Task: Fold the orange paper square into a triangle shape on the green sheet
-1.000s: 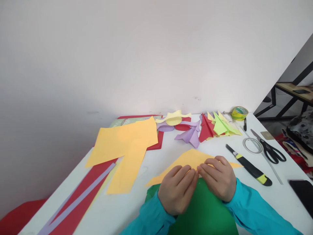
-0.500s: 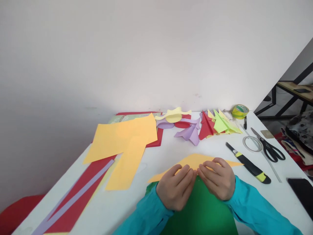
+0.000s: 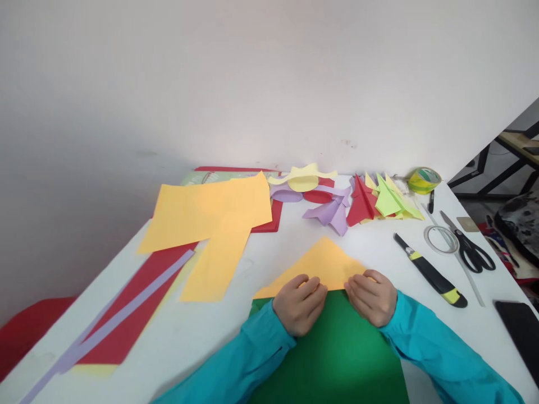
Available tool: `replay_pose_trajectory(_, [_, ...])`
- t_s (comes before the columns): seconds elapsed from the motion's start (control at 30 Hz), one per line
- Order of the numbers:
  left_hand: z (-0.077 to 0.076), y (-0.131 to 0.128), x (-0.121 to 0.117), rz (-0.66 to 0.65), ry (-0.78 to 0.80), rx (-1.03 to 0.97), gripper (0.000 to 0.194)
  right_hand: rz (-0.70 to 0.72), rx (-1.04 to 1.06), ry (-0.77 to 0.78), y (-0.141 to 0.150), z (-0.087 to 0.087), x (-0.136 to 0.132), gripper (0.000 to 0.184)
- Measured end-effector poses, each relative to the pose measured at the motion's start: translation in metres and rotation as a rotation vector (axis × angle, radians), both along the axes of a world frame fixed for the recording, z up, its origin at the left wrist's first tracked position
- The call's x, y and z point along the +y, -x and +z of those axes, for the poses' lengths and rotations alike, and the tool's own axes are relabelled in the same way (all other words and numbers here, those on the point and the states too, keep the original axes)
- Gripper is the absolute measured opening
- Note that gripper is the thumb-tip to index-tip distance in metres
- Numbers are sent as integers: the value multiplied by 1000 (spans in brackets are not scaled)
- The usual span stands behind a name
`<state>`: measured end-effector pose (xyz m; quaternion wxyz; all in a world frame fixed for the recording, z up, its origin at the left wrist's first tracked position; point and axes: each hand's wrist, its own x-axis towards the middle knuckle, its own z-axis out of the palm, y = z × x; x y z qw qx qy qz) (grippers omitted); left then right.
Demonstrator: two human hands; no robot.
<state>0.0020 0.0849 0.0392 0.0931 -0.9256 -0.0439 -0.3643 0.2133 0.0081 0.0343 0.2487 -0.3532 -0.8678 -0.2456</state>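
An orange paper sheet (image 3: 324, 261), folded into a triangle with its peak pointing away from me, lies at the far end of a green sheet (image 3: 337, 348). My left hand (image 3: 300, 304) pinches its near folded edge left of the middle, thumb hidden under curled fingers. A short way to the right, my right hand (image 3: 371, 296) grips the same edge, fingers closed. A gap of orange edge shows between the two hands. The triangle's right corner is covered by my right hand.
On the right lie a utility knife (image 3: 429, 272), scissors (image 3: 469, 247), a tape ring (image 3: 441, 240) and a black phone-like slab (image 3: 517, 328). Folded paper planes (image 3: 362, 199) stand by the wall beside yellow-green tape (image 3: 424, 180). Orange offcuts (image 3: 210, 210) and red paper (image 3: 135, 306) lie left.
My hands have moved apart along the folded edge, from nearly touching at the middle. The orange paper now lies flatter, its triangle shape plainer. The view has tilted slightly downward.
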Motion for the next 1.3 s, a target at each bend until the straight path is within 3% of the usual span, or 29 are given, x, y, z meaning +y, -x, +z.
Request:
replay_pose_trajectory(0.2, [-2,2,3,-2,21,8,15,-34,44,13,-13,-4,-7,7])
replay_pose_trajectory(0.53, [-1,4,12,9,-7,-45,12,-92,134,-70,-32,12,-3,5])
replay_pose_trajectory(1.3, [-1,14,31,71,-63,-101,11,-245,238,-173,-73,10,3,15])
